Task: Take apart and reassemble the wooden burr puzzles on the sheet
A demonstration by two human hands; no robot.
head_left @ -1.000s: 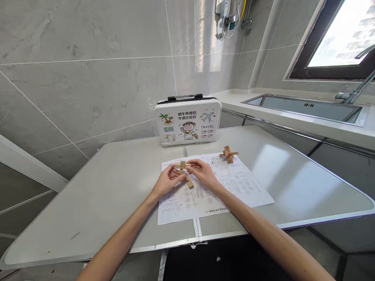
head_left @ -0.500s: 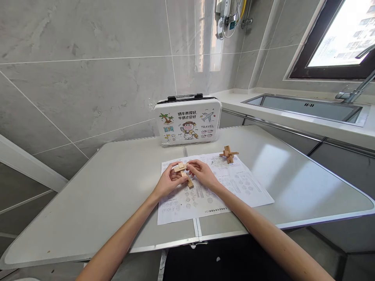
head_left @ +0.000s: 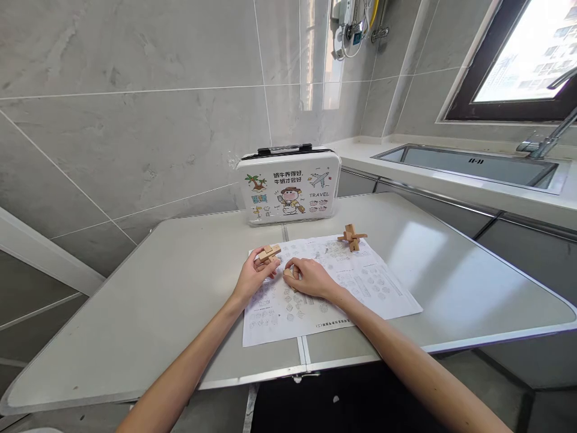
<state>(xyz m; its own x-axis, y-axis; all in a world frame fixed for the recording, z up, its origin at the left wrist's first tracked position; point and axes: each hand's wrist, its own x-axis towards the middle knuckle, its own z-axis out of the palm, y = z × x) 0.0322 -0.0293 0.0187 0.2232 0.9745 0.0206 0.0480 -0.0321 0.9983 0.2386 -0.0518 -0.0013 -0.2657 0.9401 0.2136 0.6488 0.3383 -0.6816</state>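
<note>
Pinched between thumb and fingers, the joined wooden pieces (head_left: 269, 252) sit raised in the left hand (head_left: 250, 278); the right hand (head_left: 312, 276) has its fingertips closed on a small wooden block (head_left: 288, 273), though I can't tell from where I'm standing whether it is off the paper. Taking the printed sheet (head_left: 279, 328) as a clock read from the person's seat, the joined pieces are at ten o'clock, the small block nearer nine, and a finished-looking wooden cross (head_left: 352, 238) rests at one

What worries me is that left pinch: it seems to hold by one end, so a slack thumb could let a piece slide out and drop. The right fingers hide most of their block, so it might be turned the wrong way and jam. A dragging wrist could also pull the sheet askew, nudging the cross

Counting up: two hands, one joined bundle whose pieces I can't number, one block mostly hidden, one cross, one sheet, and one white case (head_left: 291, 192) standing on the table (head_left: 157, 300) towards eleven
</note>
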